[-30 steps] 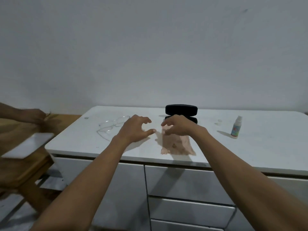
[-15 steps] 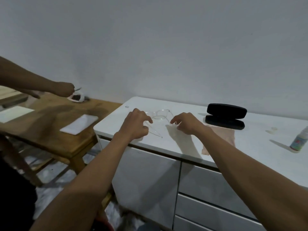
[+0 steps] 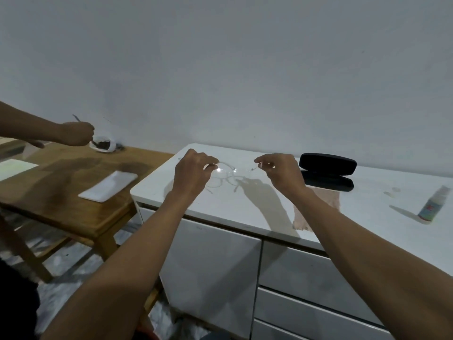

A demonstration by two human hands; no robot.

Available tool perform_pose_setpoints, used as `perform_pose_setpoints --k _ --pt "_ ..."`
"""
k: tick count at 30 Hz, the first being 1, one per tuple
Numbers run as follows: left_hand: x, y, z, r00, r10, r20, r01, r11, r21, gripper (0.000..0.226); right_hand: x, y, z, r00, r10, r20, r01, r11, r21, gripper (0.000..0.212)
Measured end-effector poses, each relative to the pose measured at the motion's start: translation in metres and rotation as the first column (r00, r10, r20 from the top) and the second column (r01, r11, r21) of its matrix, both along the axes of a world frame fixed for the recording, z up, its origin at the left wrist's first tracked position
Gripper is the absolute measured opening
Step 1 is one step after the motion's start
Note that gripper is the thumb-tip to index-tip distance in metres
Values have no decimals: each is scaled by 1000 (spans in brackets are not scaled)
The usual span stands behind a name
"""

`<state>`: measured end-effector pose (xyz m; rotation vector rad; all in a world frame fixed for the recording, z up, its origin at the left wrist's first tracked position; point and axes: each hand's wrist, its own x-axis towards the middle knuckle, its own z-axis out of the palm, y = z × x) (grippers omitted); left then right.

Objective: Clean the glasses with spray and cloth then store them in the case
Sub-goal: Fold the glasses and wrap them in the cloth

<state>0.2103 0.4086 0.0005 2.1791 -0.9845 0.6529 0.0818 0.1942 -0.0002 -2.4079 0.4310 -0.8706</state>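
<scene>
Far left, over a wooden table (image 3: 73, 204), another person's hand (image 3: 77, 133) gripped a thin utensil above a small white dish (image 3: 103, 144); a flat white tray (image 3: 109, 186) lay on that table nearer the camera. To the right, at the left end of a white cabinet top (image 3: 245, 212), raised the left hand (image 3: 193, 171), fingers curled and pinching the left end of the clear-framed glasses (image 3: 226, 171). Held the glasses up between both hands, just above the cabinet top, with their shadow cast on the surface below. Matched on the other side by the right hand (image 3: 279, 171), fingers likewise curled, pinching the right temple end of the frame. Spanned the gap between the two hands with lenses and bridge, faint and partly blurred. Just beyond the right hand, stood open a black case (image 3: 327, 171), lid tilted up over its base. In front of the case, spread flat a pale pink cloth (image 3: 326, 200), partly hidden behind the right forearm. Further right, well apart from the hands, stood a small spray bottle (image 3: 432, 207), blurred. Below the top, white drawers (image 3: 306, 278)
</scene>
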Motion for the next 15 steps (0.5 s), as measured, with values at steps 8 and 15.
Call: perform_pose_setpoints --k 8,15 --pt "-34 -57 27 972 -80 -221 22 967 -253 15 -51 -34 29 981 -114 159 110 993 31 16" --pt "-78 -114 29 886 -295 -359 207 942 -263 11 -119 -72 33 952 -267 152 261 964 60 17"
